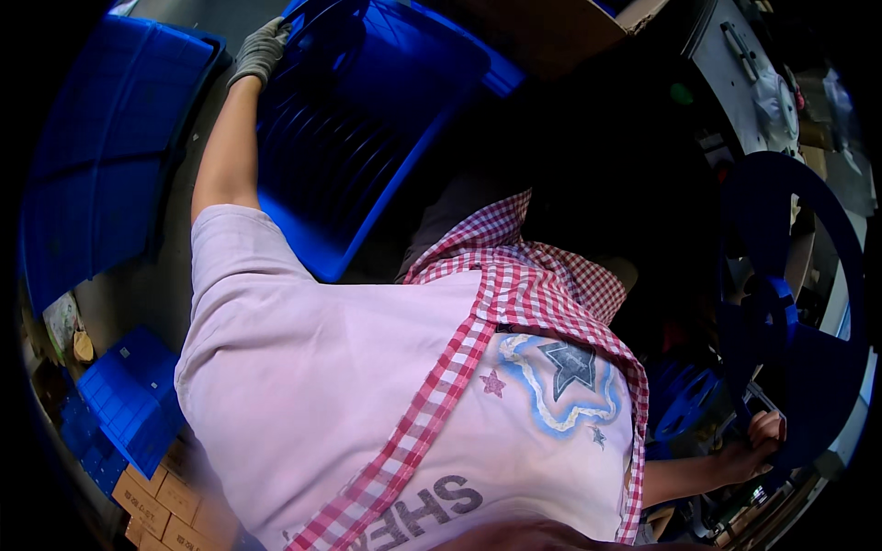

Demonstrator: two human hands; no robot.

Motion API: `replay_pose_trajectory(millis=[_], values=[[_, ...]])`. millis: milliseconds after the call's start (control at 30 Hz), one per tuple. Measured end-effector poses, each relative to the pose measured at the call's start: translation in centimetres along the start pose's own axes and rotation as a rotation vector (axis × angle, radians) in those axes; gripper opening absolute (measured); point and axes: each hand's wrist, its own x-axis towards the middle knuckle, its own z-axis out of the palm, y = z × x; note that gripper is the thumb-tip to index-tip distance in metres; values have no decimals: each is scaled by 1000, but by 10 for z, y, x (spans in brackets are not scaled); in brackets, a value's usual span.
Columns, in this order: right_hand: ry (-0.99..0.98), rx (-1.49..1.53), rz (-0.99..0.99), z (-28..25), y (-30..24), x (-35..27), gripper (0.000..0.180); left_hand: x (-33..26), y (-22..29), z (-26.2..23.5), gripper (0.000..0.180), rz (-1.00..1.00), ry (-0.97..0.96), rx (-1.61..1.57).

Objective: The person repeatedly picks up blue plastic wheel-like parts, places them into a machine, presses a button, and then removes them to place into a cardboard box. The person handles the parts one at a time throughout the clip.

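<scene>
My left hand point(263, 50), in a grey knit glove, reaches far forward and is closed at the left rim of a blue plastic bin point(344, 262). Inside the bin stand several dark blue round reels point(344, 165) in a row, and one of them lies close to the gloved fingers. Out to my right, my bare right hand point(758, 445) has its fingers curled on the lower edge of a large dark blue plastic reel point(818, 395). That reel is upright, with wide openings around its hub. Deep shadow hides part of it.
Large blue bins point(110, 156) stand at the left, with another blue crate point(133, 395) below them. Cardboard boxes point(161, 500) are stacked at the lower left. An open carton point(588, 37) sits at the far side. A light-coloured bench point(735, 73) runs along the right.
</scene>
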Motion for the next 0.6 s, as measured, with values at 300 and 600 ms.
replay_pose_trajectory(millis=[300, 600], values=[[51, -12, -4, 32, -5, 13, 38, 21, -96, 69, 39, 2, -17, -9], [-252, -578, -547, 101, -5, 29, 21, -62, 206, -4, 71, 173, -652, -1312]])
